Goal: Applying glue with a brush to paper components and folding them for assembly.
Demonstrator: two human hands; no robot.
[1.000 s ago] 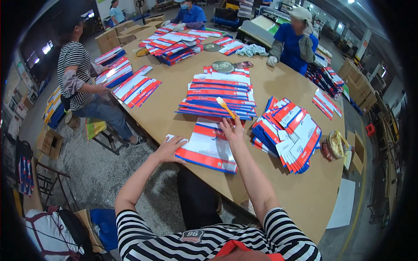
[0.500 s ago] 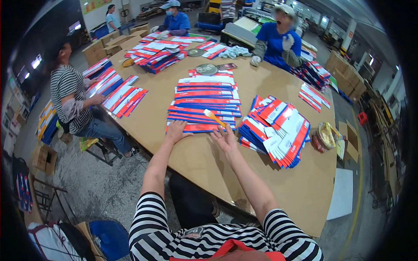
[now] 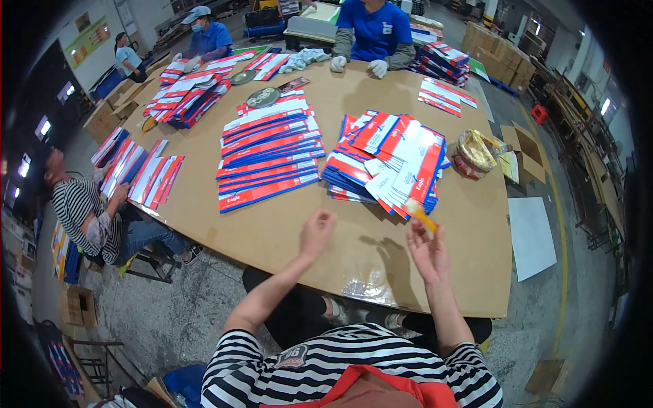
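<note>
My right hand (image 3: 428, 255) holds a small brush (image 3: 425, 217) with a yellow handle and pale bristles, raised just in front of a messy pile of red, white and blue printed card sleeves (image 3: 418, 160). The bristle end points toward that pile's near edge. My left hand (image 3: 317, 234) hovers over the bare tabletop with its fingers curled in and nothing visible in them. Beyond it, a row of the same sleeves (image 3: 269, 170) lies fanned out in overlapping steps, apart from the hand.
The brown table (image 3: 326, 272) curves round me. A wrapped tub (image 3: 476, 153) stands at its right, near an open carton (image 3: 524, 153). Round dark discs (image 3: 264, 97) lie behind the fanned row. Co-workers sit at the left (image 3: 85, 211) and far side (image 3: 374, 34) beside more sleeve stacks.
Both hands have left the fanned row's near edge. My right hand has carried the brush right, to the messy pile; my left hand has drawn back. The view has shifted right.
</note>
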